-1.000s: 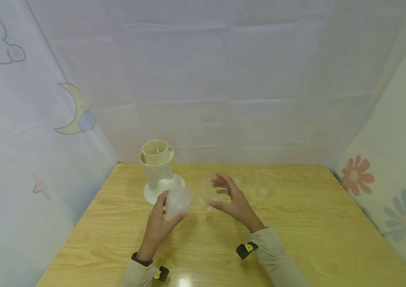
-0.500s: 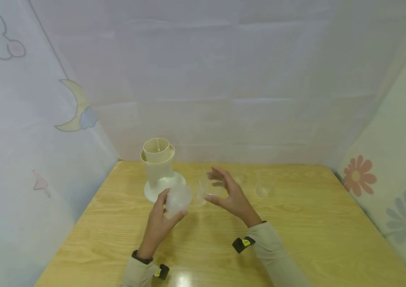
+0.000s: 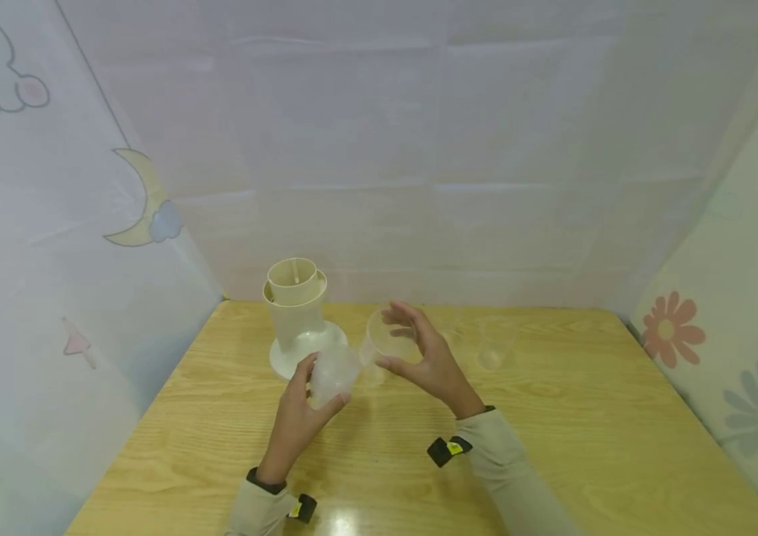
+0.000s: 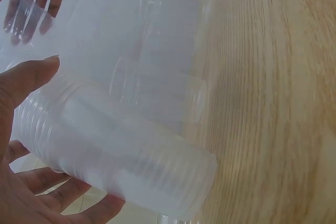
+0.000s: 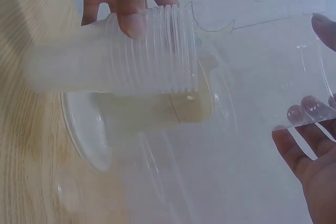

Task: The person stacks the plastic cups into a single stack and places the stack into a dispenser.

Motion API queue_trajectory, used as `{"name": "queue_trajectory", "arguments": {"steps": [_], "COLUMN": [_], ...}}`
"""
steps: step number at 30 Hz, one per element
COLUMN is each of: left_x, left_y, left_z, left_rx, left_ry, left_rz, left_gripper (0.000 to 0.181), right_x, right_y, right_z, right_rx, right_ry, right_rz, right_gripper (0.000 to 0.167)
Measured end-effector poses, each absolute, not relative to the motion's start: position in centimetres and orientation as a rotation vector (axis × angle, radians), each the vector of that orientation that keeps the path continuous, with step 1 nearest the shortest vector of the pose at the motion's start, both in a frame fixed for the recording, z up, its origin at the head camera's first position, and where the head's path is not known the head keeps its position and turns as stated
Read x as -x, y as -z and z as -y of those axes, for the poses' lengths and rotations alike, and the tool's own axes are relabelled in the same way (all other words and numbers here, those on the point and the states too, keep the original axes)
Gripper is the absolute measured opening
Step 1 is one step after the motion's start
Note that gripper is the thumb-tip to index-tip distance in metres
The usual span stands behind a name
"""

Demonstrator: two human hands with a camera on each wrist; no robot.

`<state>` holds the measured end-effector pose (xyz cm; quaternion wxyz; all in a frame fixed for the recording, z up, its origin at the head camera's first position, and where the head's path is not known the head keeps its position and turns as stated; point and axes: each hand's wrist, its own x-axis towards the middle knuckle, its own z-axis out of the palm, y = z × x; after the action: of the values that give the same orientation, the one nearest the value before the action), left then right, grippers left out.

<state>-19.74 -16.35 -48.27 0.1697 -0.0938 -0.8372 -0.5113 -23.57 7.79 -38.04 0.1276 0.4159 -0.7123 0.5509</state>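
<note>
A stack of nested clear plastic cups (image 3: pixel 335 374) is gripped in my left hand (image 3: pixel 293 424), thumb on the near side and fingers round the far side. In the left wrist view the cup stack (image 4: pixel 131 145) lies slanted, its ribbed rims near the thumb. Held between thumb and fingers of my right hand (image 3: pixel 434 368) is a single clear cup (image 3: pixel 379 333), to the right of the stack and apart from it. The right wrist view shows this cup (image 5: pixel 302 72) with the fingers visible through its wall.
Behind the stack stands a cream cylindrical holder (image 3: pixel 295 316) with a round white base. Several clear cups, hard to make out, stand beyond the right hand; one cup (image 3: pixel 493 350) is to its right. A fabric backdrop (image 3: pixel 379 186) borders the wooden table (image 3: pixel 587 432).
My right hand has moved left and a little farther away, carrying the single cup. The left hand and its stack stay almost in place.
</note>
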Motion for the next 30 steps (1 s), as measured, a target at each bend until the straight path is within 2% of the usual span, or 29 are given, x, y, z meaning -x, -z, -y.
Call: {"name": "queue_trajectory", "arguments": {"steps": [22, 30], "left_x": [19.5, 19.5], "left_y": [48.2, 48.2], "left_z": [16.0, 15.9], "left_rx": [0.314, 0.306], "left_ry": [1.502, 1.512], "left_rz": [2.345, 2.346], "left_gripper": [0.077, 0.076], "right_x": [23.6, 25.2], "right_y": [38.0, 41.1], "right_z": [-4.9, -4.0], "right_rx": [-1.3, -1.265], "right_ry": [-1.733, -1.805], "right_rz": [1.966, 2.029], "right_gripper": [0.079, 0.079]}}
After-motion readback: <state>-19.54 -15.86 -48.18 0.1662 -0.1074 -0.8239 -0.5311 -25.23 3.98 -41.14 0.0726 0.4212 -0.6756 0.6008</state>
